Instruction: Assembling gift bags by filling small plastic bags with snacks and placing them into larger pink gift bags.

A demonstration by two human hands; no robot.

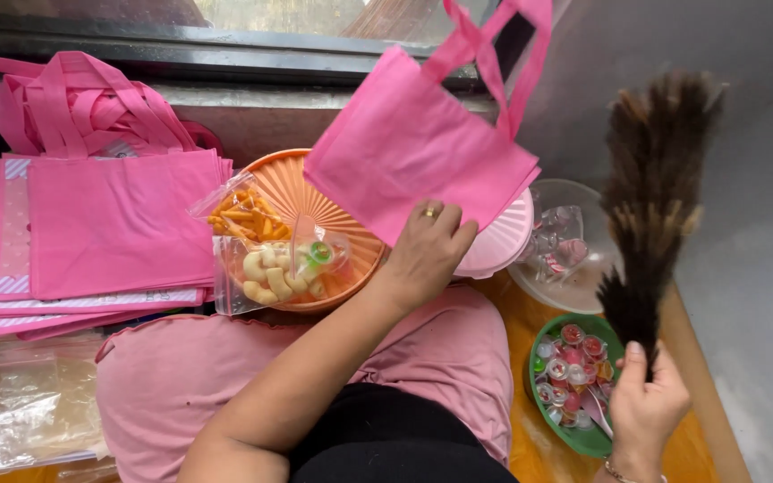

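Wooden floor (530,447) by window | one pink bag (418,148) being pinched by left hand (427,246) | one feather duster (650,215) being gripped by right hand (646,407) | two snack packets (270,250) lying in orange bowl (293,183) | bag stack (100,224) far left

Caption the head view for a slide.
Left hand lifts a pink tote bag; right hand holds a feather duster.

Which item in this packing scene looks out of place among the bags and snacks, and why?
The feather duster, held upright in the right hand above the green bowl of small jelly cups. It is a cleaning tool beside uncovered sweets. The left hand grips a pink bag; nothing looks spilled or damaged.
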